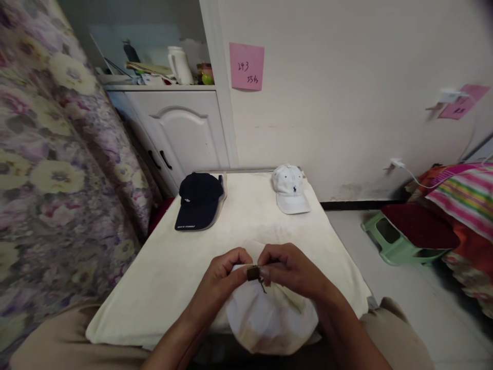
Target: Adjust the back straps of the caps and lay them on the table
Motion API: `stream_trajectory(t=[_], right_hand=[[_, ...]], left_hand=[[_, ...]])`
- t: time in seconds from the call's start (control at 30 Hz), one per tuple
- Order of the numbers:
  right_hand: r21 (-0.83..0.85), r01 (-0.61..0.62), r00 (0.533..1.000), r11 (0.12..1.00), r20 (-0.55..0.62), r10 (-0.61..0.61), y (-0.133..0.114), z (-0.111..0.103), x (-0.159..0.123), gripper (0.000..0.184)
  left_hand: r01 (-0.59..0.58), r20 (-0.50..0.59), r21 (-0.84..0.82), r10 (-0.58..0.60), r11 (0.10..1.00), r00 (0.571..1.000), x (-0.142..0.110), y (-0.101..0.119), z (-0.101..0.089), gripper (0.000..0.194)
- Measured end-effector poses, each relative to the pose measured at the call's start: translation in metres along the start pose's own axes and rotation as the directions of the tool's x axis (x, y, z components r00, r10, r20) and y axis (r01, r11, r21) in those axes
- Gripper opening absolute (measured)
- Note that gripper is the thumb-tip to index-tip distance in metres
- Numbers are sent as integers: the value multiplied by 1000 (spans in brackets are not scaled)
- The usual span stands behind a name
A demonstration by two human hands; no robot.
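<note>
A pale cap [271, 321] is held low over the near edge of the table, its rounded crown toward me. My left hand [225, 277] pinches the cap's edge, its thumb against a small dark brown piece [253, 273], perhaps a strap buckle. On the other side of that piece, my right hand [292, 270] is closed on the same edge with thumb and fingertips together. A thin dark strand hangs below the brown piece. The fingers partly hide what lies between the hands.
A navy cap [199, 198] and a light blue cap [289, 186] lie farther back on the cream-covered table [246, 210]. A floral curtain [50, 169] hangs at left. A green stool [387, 236] with a dark red top stands at right.
</note>
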State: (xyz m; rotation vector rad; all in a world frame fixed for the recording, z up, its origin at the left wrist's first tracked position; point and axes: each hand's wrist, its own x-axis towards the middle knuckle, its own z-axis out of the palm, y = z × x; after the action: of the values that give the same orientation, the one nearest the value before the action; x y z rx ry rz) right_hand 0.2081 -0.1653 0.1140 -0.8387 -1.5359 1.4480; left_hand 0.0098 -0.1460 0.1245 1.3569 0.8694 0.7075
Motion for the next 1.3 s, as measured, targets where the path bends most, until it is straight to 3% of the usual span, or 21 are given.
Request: stream_trajectory(t=[0.17, 0.37, 0.63, 0.9, 1.3], right_hand=[[6, -14, 1000, 1000, 13, 14, -2, -1, 0, 18], [-125, -61, 998, 990, 23, 65, -8, -4, -3, 17], [76, -80, 997, 994, 2, 80, 0, 0, 0, 11], [11, -108, 993, 994, 40, 108, -8, -6, -3, 5], [77, -80, 996, 994, -26, 82, 0, -5, 3, 13]], left_hand=[[8, -35, 16, -8, 1000, 999, -1, -4, 0, 24], [-4, -44, 84, 8, 996, 999, -1, -2, 0, 21], [6, -44, 82, -3, 997, 999, 0, -2, -1, 21], [8, -14, 102, -7, 995, 1000, 1, 1, 0, 25], [22, -14, -1, -22, 1000, 1000, 4, -5, -1, 24]])
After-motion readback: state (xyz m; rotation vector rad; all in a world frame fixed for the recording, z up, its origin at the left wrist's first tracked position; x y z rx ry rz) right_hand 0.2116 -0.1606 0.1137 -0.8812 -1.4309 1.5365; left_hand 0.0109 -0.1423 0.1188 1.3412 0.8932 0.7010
